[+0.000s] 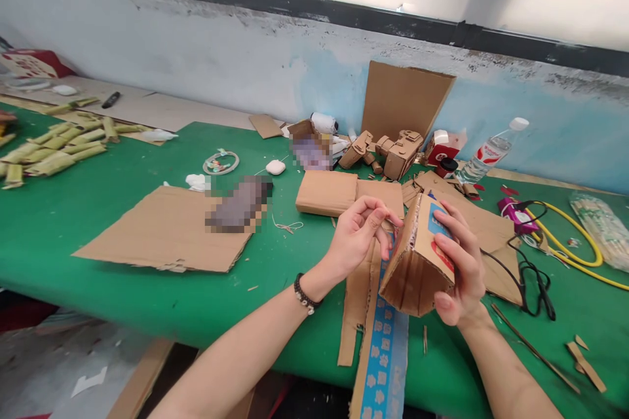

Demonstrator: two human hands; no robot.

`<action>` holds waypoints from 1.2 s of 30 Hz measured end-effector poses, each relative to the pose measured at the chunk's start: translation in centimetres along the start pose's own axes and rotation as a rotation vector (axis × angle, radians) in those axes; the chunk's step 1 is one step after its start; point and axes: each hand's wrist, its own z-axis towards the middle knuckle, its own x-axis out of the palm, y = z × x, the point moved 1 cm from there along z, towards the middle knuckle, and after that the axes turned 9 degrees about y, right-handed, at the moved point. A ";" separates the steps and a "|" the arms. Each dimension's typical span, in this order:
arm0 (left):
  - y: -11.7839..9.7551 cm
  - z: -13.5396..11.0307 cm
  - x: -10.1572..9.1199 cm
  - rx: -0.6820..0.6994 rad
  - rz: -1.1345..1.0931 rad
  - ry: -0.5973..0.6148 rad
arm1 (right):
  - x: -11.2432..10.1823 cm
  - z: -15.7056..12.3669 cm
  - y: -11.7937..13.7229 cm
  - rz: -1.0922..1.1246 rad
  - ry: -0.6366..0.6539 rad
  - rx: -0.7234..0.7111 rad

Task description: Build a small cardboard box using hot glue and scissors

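The right hand (459,268) clasped a folded cardboard sleeve (415,268), fingers spread over its blue and red printed side and the thumb under its near end. The left hand (356,236) had its fingertips pinched on the sleeve's upper left corner. The sleeve was held above the near edge of the green table (98,209). Its long axis ran tilted, with the upper end pointing away toward the wall and the lower, wider end toward the person. Whether anything lay inside could not be told.

Beneath it a cardboard strip (386,347) with blue print hung over the table edge. A black cable (533,275) lay just right of the hand. Farther back sat a small open box (307,137), its contents blurred, and a capped clear bottle (489,152) leaned near the wall.
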 end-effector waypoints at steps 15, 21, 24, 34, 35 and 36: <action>-0.3 -0.3 0.4 0.001 0.042 -0.031 | -0.4 0.1 0.1 0.007 0.011 0.037; -0.5 -0.2 0.4 0.014 0.047 -0.047 | -0.3 0.1 0.2 0.006 0.009 0.036; -0.5 -0.2 0.4 0.037 0.032 -0.032 | -0.4 0.0 0.2 0.002 0.019 0.048; 0.0 -0.6 0.3 -0.010 0.071 -0.033 | -0.6 0.1 0.2 -0.018 0.027 0.046; 0.0 -0.7 0.2 -0.010 0.080 -0.040 | -0.6 0.2 0.2 -0.017 0.025 0.044; -0.1 -0.7 0.1 -0.014 0.087 -0.045 | -0.5 0.2 0.3 -0.014 0.022 0.042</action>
